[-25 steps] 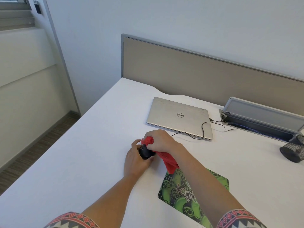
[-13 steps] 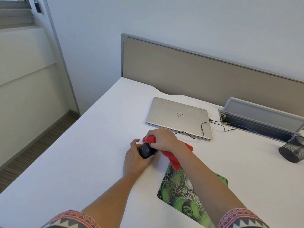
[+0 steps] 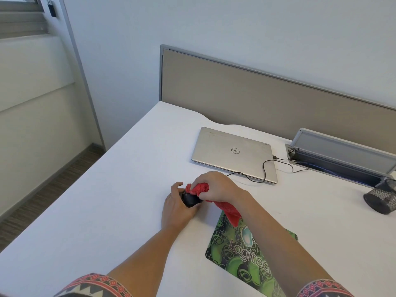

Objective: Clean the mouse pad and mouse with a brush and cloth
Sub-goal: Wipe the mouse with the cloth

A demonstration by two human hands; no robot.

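Observation:
My left hand (image 3: 176,207) grips a small black mouse (image 3: 189,199) just above the white desk (image 3: 107,200), left of the pad. My right hand (image 3: 214,186) is closed on a red cloth (image 3: 198,188) and presses it against the top of the mouse. The loose end of the cloth hangs down under my right wrist onto the far corner of the green and black mouse pad (image 3: 240,251), which lies flat at the near right, partly under my right forearm. No brush is visible.
A shut silver laptop (image 3: 232,153) lies behind my hands, with a black cable (image 3: 264,168) running to an open cable tray (image 3: 342,159) at the back right. A black mesh cup (image 3: 382,199) stands at the right edge. A beige divider panel closes the desk's far side.
My right hand has shifted the bunched cloth slightly across the mouse's top, and the cloth's hanging end has swung back under my wrist. My left hand stays in place holding the mouse.

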